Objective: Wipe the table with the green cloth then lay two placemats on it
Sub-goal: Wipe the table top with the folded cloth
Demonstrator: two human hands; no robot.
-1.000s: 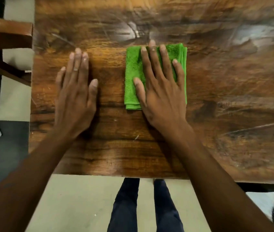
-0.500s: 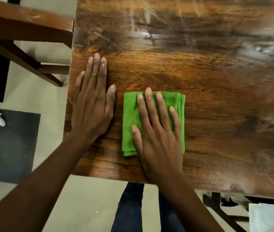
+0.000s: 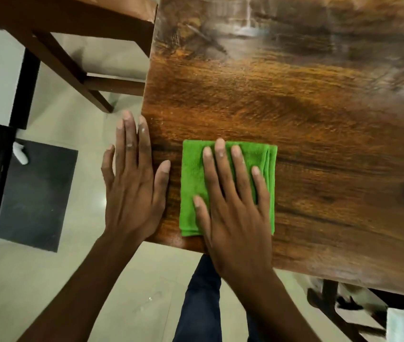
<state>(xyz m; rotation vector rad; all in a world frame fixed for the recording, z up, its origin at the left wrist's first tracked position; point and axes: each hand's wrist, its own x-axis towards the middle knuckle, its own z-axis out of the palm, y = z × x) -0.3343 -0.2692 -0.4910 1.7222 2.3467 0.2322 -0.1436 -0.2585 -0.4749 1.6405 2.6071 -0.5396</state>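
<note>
Green folded microfibre cloth [image 3: 228, 186] lies flat at the near left corner of the dark glossy wooden bench [image 3: 307, 114]. The right hand [image 3: 233, 206] presses on it, palm down, fingers straight and spread. The left hand [image 3: 134, 183] rests flat with straight fingers on the bench's left edge, just beside the cloth, half overhanging the floor.

Glossy wooden table [image 3: 294, 114], folded green cloth [image 3: 191, 174] flat near its front-left corner.
</note>
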